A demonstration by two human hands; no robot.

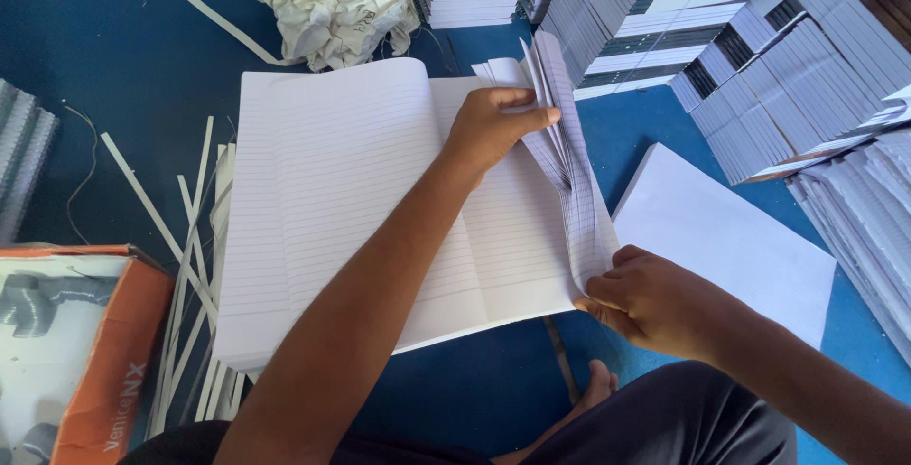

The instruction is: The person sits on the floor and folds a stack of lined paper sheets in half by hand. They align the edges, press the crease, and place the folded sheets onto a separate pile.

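A thick stack of ruled white paper sheets point(332, 199) lies on the blue floor in front of me. My left hand point(493, 123) reaches across the stack and pinches the upper part of a bundle of folded ruled sheets point(569, 161) standing on edge along the stack's right side. At the near corner, my right hand point(645, 299) grips the lower end of the same bundle. The sheets fan out between the two hands.
A plain white sheet pile point(731, 237) lies to the right. Tall stacks of bound notebooks point(788, 76) fill the back right. Crumpled paper point(332, 0) sits at the back, paper strips point(190, 266) on the left, an orange and white box point(76, 342) at the near left.
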